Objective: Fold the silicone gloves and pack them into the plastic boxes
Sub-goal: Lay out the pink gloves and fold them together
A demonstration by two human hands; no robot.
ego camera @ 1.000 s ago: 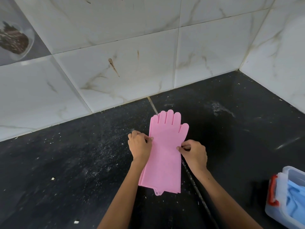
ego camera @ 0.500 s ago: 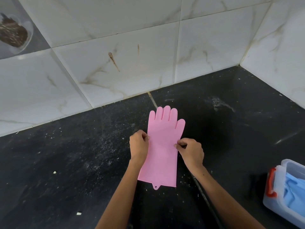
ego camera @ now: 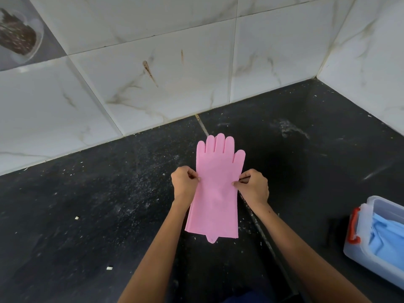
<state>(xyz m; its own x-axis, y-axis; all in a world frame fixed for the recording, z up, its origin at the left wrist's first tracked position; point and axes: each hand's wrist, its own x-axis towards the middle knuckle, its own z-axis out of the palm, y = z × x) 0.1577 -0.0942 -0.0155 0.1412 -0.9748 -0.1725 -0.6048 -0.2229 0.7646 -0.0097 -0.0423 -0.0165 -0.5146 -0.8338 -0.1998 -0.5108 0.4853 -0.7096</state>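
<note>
A pink silicone glove (ego camera: 215,189) lies flat on the black counter (ego camera: 87,215), fingers pointing at the wall and cuff toward me. My left hand (ego camera: 184,182) pinches its left edge at the palm. On the opposite edge, just below the thumb, my right hand (ego camera: 253,185) pinches it too. At the right edge of the view stands a clear plastic box (ego camera: 371,246) with a red latch, and a blue glove (ego camera: 387,237) lies inside it.
White marble-look tiled walls (ego camera: 164,73) rise behind the counter and on the right, meeting in a corner. Crumbs and white specks are scattered over the dark surface. A seam in the counter runs under the glove.
The glove now lies straighter and flatter. Both hands have shifted slightly along its edges, still pinching them. The camera has tilted a little.
</note>
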